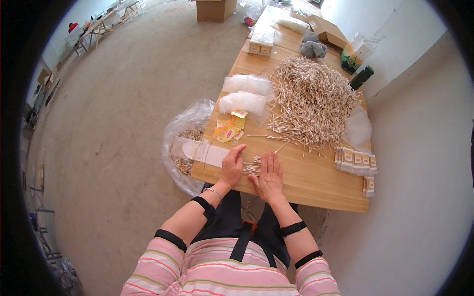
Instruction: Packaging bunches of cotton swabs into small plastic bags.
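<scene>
A small bundle of cotton swabs (253,166) is bracketed between the left hand (232,167) and the right hand (269,175), near the near edge of the wooden surface (316,182). Both grips are held apart, fingers flat, clamped on nothing. Bare room is left to the right; the large swab heap (311,101) lies farther off.

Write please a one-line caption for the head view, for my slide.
Both hands, left hand and right hand, gather a small bundle of cotton swabs on a wooden table beside a large swab pile.
</scene>
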{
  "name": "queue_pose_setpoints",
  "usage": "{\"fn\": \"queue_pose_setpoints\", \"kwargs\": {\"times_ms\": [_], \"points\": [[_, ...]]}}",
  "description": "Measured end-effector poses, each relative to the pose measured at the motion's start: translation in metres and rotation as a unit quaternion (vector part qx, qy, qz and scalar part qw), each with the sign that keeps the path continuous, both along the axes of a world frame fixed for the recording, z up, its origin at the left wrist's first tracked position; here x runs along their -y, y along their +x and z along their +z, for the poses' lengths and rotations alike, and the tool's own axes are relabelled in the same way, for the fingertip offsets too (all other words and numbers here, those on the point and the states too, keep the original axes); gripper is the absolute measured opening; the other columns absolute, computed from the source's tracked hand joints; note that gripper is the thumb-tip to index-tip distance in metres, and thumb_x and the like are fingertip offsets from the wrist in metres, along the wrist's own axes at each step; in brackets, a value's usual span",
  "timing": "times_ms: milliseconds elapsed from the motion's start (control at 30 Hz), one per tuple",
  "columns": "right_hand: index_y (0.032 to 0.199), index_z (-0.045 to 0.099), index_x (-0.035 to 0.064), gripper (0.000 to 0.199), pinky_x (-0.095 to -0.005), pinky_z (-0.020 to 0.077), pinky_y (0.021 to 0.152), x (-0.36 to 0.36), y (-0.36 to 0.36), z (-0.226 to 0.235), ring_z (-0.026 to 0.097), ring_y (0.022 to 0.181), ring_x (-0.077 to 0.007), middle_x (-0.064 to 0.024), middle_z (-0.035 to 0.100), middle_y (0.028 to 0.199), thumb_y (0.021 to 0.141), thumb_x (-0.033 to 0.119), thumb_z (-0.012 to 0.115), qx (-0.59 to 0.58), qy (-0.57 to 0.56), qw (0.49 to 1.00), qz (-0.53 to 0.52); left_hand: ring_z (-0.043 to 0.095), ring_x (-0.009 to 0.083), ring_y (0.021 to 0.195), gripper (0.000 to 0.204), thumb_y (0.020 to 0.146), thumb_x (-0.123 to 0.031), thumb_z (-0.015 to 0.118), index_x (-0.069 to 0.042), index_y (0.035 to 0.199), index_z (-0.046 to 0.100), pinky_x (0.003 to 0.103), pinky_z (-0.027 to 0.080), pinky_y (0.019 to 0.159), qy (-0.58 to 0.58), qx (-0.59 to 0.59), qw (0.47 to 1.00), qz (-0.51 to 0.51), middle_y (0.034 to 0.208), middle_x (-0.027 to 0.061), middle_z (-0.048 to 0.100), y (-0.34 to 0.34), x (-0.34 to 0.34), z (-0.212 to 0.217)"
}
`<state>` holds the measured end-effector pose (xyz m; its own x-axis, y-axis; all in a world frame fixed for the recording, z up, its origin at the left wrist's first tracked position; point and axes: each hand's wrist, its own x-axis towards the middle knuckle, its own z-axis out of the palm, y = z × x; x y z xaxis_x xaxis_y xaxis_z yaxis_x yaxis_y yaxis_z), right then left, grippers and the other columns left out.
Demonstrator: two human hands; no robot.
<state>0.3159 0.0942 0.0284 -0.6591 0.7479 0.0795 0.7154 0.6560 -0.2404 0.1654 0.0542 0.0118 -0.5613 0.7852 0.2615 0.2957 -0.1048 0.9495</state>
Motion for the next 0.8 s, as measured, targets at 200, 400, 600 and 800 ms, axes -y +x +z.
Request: {"fn": "queue_pose_setpoints", "kwargs": {"times_ms": [200,400,600,800], "points": [[0.145,0.016,-0.0002,0.088,-0.0487,0.0093,0.113,-0.007,0.005,-0.001,0.009,0.142,-0.0335,-0.0187,0.012,0.152,0.084,0.049,0.057,0.018,0.010,1.000,-0.016,0.055,0.0250,0.114,0.034,0.092,-0.006,0.042,0.002,0.124,0.052,0.031,0.040,0.097,-0.028,0.092,0.995,0.012,0.121,0.0174,0.059,0.005,0.007,-0.005],[0.146,0.015,0.0017,0.085,-0.0486,0.0083,0.114,0.015,0.007,-0.001,0.009,0.142,-0.0342,-0.0191,0.011,0.152,0.086,0.049,0.053,0.038,-0.004,0.998,0.049,0.049,0.0230,0.120,0.038,0.093,-0.009,0.042,0.001,0.129,0.048,0.031,0.036,0.102,-0.015,0.140,0.990,-0.029,0.127,0.0156,0.055,0.011,0.002,-0.003],[0.145,0.020,0.0022,0.081,-0.0490,0.0098,0.113,0.002,0.008,-0.001,0.011,0.141,-0.0335,-0.0194,0.015,0.152,0.086,0.045,0.055,0.034,0.004,0.999,0.007,0.043,0.0208,0.126,0.038,0.096,-0.009,0.039,0.003,0.131,0.045,0.030,0.030,0.107,-0.031,0.133,0.989,-0.061,0.133,0.0144,0.049,0.011,-0.007,0.001],[0.135,0.033,-0.0017,0.056,-0.0452,0.0168,0.112,-0.012,0.015,-0.018,0.022,0.137,-0.0372,-0.0231,0.027,0.144,0.085,0.011,0.054,-0.392,-0.097,0.902,-0.151,0.043,0.0202,0.126,0.037,0.097,-0.010,0.038,0.003,0.131,0.047,0.029,0.030,0.106,-0.004,0.172,0.984,-0.038,0.132,0.0134,0.050,0.008,-0.011,-0.006]]}}
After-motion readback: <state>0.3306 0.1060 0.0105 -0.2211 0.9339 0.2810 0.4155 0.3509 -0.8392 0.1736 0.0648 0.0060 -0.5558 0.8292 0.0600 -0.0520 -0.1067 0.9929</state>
